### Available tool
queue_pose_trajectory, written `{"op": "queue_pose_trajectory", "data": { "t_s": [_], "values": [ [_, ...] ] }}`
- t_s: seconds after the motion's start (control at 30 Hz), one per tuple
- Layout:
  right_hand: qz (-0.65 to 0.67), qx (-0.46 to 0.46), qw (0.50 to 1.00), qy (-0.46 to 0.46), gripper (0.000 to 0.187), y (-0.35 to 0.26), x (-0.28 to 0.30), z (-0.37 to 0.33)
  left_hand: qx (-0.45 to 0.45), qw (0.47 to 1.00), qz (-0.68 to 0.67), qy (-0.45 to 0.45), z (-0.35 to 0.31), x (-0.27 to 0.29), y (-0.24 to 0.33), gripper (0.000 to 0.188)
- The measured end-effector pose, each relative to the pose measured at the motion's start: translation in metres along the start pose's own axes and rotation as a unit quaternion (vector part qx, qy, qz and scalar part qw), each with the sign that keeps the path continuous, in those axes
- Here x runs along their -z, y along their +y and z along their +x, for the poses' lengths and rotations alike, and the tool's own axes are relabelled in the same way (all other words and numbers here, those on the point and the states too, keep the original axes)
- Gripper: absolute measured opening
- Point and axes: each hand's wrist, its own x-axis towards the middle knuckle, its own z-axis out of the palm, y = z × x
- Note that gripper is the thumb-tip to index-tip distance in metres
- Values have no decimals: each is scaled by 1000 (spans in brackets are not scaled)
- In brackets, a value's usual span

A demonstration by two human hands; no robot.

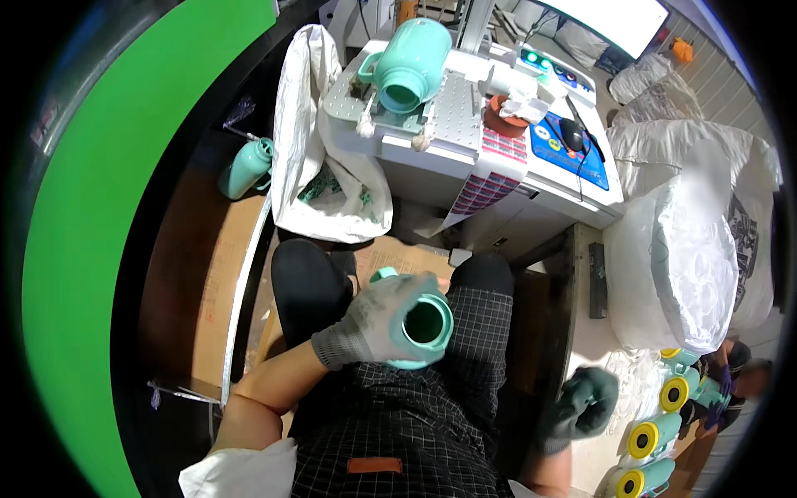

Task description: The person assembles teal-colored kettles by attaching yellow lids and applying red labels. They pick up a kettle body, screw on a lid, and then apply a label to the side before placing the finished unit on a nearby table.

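Observation:
In the middle, over my lap, my left hand [374,319] in a grey glove is closed round a mint-green jug body [440,340]. The jug is tilted so its round open mouth faces up toward me, dark inside, and part of its handle shows beyond my fingers. Off to the right, beside the side table, my right hand [585,402] wears a grey glove with darkened fingers. Those fingers are curled in; whatever they hold, if anything, is hidden. A similar mint-green jug [411,66] lies on the perforated plate of the machine in front, its mouth toward me.
A white woven sack [303,166] with green scraps stands at the machine's left. Another mint-green jug [249,168] is at the conveyor's near side. Several jugs with yellow-ringed ends [643,440] line the right table, near another person. Large white bags [689,249] bulge at the right.

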Motion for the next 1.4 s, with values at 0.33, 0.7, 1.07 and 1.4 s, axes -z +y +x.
{"op": "queue_pose_trajectory", "data": {
  "t_s": [0.33,0.7,1.07,1.4],
  "values": [
    [154,-78,975,-137,81,36,-238,84,-136,988,23,-64,-28,-30,22,82],
    [-65,-287,954,49,14,107,-28,-84,81,974,-206,-53,8,-23,6,86],
    [-509,-218,790,262,27,189,219,-99,2,990,-62,-126,33,-58,21,78],
    [-596,-427,679,39,21,257,235,-73,-48,994,-22,-95,35,-71,41,71]
  ]
}}
